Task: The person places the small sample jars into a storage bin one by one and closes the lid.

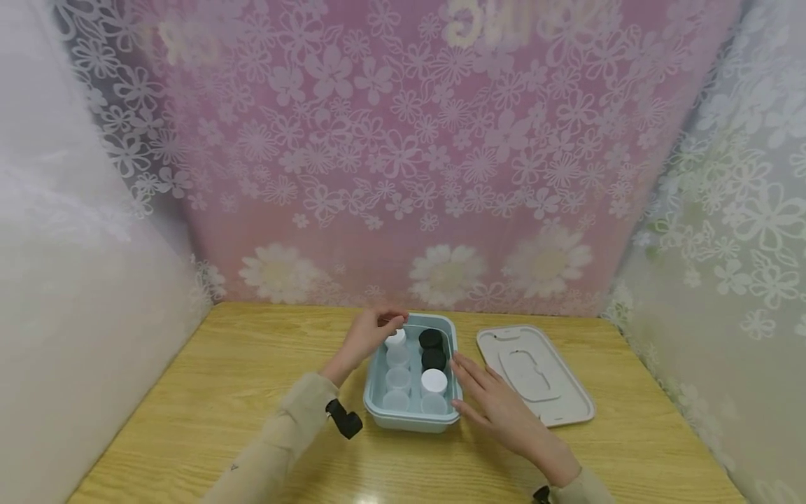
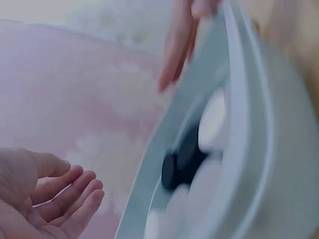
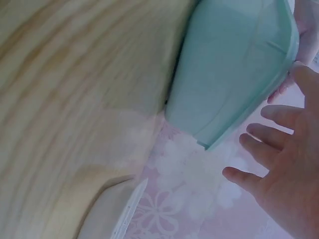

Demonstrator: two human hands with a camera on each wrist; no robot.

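A light blue plastic box stands on the table with two rows of small round pieces inside. In the right row are two black round caps, a white round cap and a translucent round piece. The left row has a white round cap at the far end and several translucent round pieces. My left hand hovers over the box's far left corner, its fingers loosely bent and holding nothing. Beside the right rim, my right hand has its fingers extended, fingertips right at the rim.
A pale, flat lid with a raised pattern lies on the wooden table, right of the box. Flowered pink sheeting hangs behind the table, and pale sheeting stands along the right side.
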